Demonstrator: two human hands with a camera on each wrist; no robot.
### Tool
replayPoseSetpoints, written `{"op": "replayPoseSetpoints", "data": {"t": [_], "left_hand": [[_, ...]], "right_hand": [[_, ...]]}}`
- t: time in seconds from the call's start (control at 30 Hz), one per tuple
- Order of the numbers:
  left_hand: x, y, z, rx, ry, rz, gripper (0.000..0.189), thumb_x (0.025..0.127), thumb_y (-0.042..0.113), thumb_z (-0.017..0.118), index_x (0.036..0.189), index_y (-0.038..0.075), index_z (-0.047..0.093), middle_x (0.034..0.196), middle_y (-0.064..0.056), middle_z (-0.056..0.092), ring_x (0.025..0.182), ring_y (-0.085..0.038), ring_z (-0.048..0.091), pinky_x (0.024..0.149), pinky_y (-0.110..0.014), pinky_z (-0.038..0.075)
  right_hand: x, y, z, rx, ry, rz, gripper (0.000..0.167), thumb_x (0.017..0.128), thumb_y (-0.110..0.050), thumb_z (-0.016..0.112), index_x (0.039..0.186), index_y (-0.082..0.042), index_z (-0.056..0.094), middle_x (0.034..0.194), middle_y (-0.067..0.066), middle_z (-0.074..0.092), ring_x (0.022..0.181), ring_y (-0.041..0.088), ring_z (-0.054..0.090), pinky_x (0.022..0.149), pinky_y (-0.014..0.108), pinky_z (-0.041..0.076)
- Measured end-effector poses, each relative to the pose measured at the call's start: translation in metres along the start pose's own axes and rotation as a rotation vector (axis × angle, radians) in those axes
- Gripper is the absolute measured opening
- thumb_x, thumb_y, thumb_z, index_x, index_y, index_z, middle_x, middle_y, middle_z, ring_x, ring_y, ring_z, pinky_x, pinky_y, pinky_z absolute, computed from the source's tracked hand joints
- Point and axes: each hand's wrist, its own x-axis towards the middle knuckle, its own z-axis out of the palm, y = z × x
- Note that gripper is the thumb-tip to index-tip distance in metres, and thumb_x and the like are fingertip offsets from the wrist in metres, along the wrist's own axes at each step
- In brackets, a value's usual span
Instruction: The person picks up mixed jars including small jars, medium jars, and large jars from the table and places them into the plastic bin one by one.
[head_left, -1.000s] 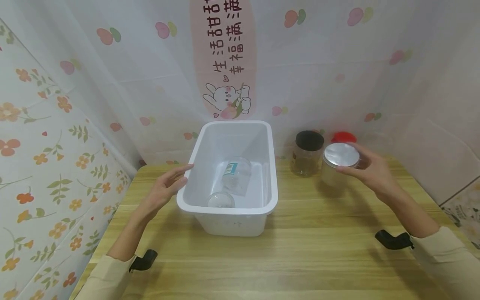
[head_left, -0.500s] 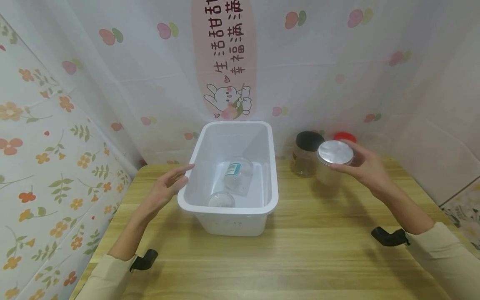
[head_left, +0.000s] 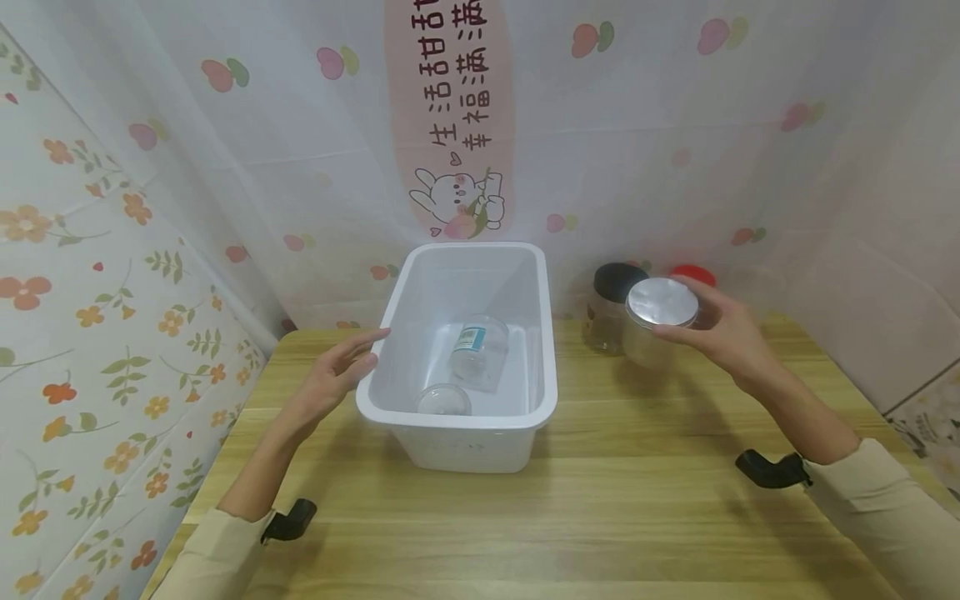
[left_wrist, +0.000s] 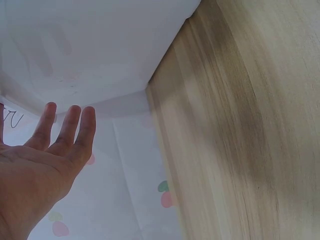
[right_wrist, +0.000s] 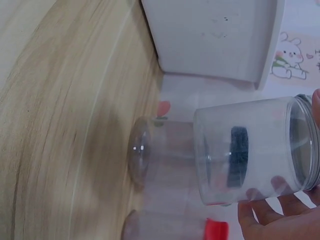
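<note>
My right hand (head_left: 723, 329) grips a clear plastic jar (head_left: 649, 348) with a silver lid, fingers and thumb around its top. In the right wrist view the jar (right_wrist: 240, 150) is lifted off the table, tilted a little. My left hand (head_left: 337, 375) is at the left side of a white plastic bin (head_left: 461, 446), fingertips by its rim; in the left wrist view the hand's fingers (left_wrist: 67, 130) are extended. Inside the bin lie a clear jar (head_left: 487, 346) with a blue and white label and a round clear container (head_left: 444, 402).
Behind the held jar stand a clear jar with a black lid (head_left: 619, 282) and one with a red lid (head_left: 693, 274), partly hidden. All this is on a wooden table (head_left: 600, 517) against a patterned curtain (head_left: 637, 167).
My right hand has moved the silver-lidded jar left and slightly up, away from the red-lidded jar and in front of the black-lidded one. The left hand stays at the bin.
</note>
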Motion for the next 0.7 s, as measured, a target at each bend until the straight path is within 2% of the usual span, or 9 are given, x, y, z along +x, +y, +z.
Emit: {"op": "replayPoseSetpoints", "data": {"t": [0.27, 0.5, 0.7], "left_hand": [[0.0, 0.0, 0.001, 0.009, 0.002, 0.006, 0.046, 0.108, 0.017, 0.052, 0.152, 0.009, 0.047, 0.153, -0.016, 0.043, 0.132, -0.036, 0.048, 0.096, -0.036, 0.046], [0.0, -0.001, 0.001, 0.013, 0.004, 0.007, 0.045, 0.108, 0.018, 0.052, 0.152, 0.012, 0.048, 0.15, -0.018, 0.047, 0.129, -0.035, 0.051, 0.096, -0.039, 0.047], [-0.001, -0.001, 0.001, 0.02, 0.012, -0.007, 0.045, 0.107, 0.019, 0.053, 0.152, 0.011, 0.048, 0.15, -0.017, 0.047, 0.131, -0.037, 0.049, 0.1, -0.053, 0.041]], "right_hand": [[0.003, -0.003, 0.0, -0.03, 0.003, -0.001, 0.076, 0.085, -0.017, 0.086, 0.152, -0.018, 0.049, 0.134, 0.005, 0.052, 0.108, 0.021, 0.05, 0.079, 0.017, 0.047], [0.004, -0.008, -0.001, -0.053, -0.01, -0.009, 0.077, 0.086, -0.017, 0.085, 0.153, -0.018, 0.047, 0.137, 0.007, 0.05, 0.111, 0.021, 0.05, 0.079, 0.017, 0.047], [0.004, -0.012, -0.002, -0.047, -0.008, 0.006, 0.078, 0.085, -0.016, 0.085, 0.153, -0.018, 0.047, 0.139, 0.008, 0.05, 0.114, 0.019, 0.048, 0.078, 0.018, 0.048]]}}
